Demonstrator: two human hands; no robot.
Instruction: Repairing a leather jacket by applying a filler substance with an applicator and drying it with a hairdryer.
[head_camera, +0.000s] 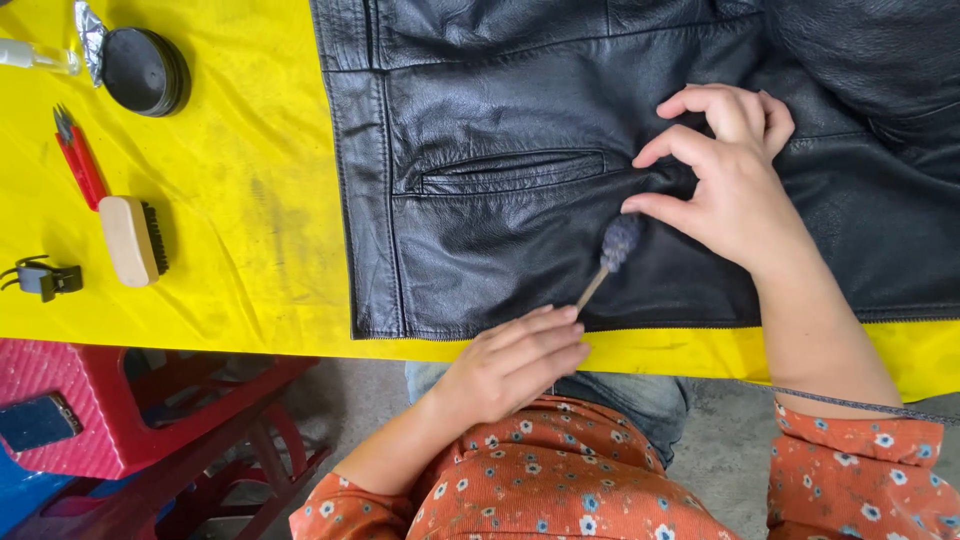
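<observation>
Left hand (510, 362) pinches the light, stiff stick of a dauber (608, 255), tip touching the black leather jacket (520, 200) below its pocket; right hand (735, 170) presses fingertips into soft, heavy, likely slick leather beside it.

Packaging noted: round black tin (146, 70) at top left on yellow cover (240, 200), crumpled silver foil (89, 35) just beside it. A dark phone-like screen (36, 421) lies on the red stool (95, 400), lower left.

Bright even daylight; soft shadows; sheen on black leather; dauber tip perhaps motion-blurred.
</observation>
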